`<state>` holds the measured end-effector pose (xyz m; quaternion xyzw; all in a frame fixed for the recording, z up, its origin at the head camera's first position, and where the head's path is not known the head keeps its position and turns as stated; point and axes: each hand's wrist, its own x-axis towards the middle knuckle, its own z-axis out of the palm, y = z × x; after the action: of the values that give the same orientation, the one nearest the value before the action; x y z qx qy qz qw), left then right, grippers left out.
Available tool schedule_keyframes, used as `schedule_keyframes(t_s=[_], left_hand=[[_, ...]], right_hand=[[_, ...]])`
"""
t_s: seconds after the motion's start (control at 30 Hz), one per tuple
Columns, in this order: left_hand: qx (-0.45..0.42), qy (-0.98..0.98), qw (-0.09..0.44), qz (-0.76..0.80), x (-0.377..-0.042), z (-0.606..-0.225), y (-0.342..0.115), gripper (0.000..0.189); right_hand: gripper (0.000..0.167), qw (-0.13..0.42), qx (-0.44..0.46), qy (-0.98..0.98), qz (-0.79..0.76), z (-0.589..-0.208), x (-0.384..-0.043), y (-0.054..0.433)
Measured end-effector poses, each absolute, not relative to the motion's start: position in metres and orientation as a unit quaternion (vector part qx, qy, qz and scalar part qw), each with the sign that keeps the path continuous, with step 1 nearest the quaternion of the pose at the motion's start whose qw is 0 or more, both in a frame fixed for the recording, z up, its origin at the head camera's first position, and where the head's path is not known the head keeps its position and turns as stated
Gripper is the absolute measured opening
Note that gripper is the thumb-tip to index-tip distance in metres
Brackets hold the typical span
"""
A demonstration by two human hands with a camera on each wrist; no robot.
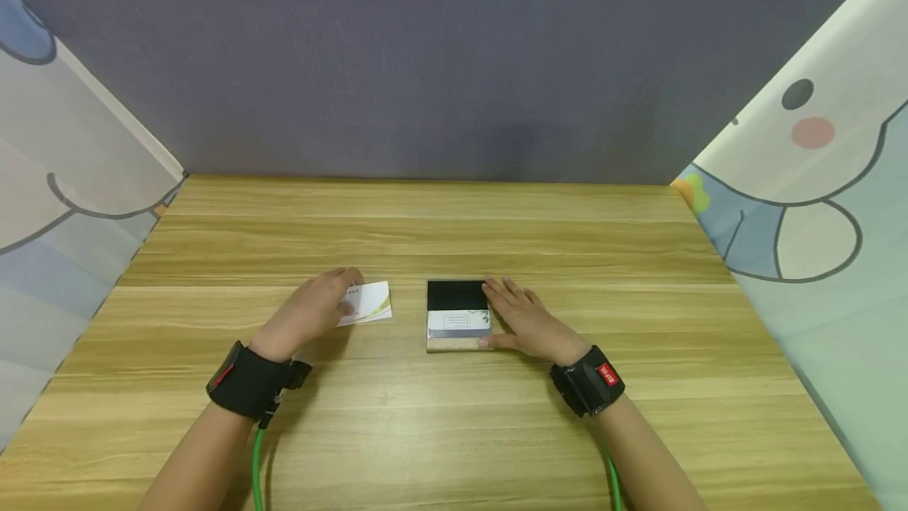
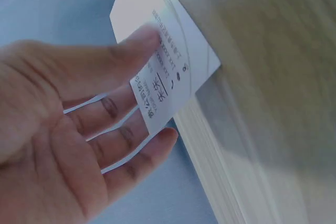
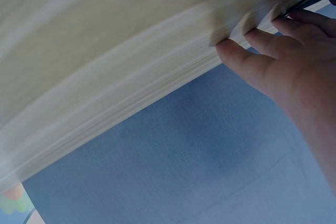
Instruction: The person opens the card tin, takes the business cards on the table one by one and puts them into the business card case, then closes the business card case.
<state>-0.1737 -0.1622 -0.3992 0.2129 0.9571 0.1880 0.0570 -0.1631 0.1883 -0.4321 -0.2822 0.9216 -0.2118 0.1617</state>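
Observation:
Between thumb and fingers, my left hand (image 1: 319, 307) pinches white business cards (image 1: 370, 302) with a yellow-green curve at one corner. In the left wrist view the thumb lies across the printed face of the top card (image 2: 176, 56), and the fingers are behind it. To the right lies a flat card case (image 1: 459, 351), black in its upper part, with a white and grey printed card (image 1: 459, 320) across its lower half. My right hand (image 1: 528, 326) rests at the case's right edge, index finger by the upper corner and thumb on the lower one. Its other fingertips (image 3: 223, 45) touch the table.
The wood-grain table (image 1: 454, 424) ends at a dark grey panel (image 1: 440, 69) at the back. Printed cartoon cloths (image 1: 816, 180) hang at both sides. Each wrist wears a black strap (image 1: 589, 381) with a green cable (image 1: 258, 464) running toward the front.

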Motion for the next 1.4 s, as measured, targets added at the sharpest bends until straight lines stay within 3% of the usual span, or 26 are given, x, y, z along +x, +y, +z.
schedule_keyframes(t_s=[0.4, 1.4], left_hand=[[0.217, 0.953, -0.012, 0.213, -0.174, -0.394, -0.148, 0.021], [0.333, 0.898, 0.009, 0.288, -0.188, -0.391, -0.058, 0.017]], right_hand=[[0.089, 0.164, -0.283, 0.920, -0.215, -0.432, -0.162, 0.188], [0.089, 0.166, -0.280, 0.921, -0.212, -0.429, -0.163, 0.187]])
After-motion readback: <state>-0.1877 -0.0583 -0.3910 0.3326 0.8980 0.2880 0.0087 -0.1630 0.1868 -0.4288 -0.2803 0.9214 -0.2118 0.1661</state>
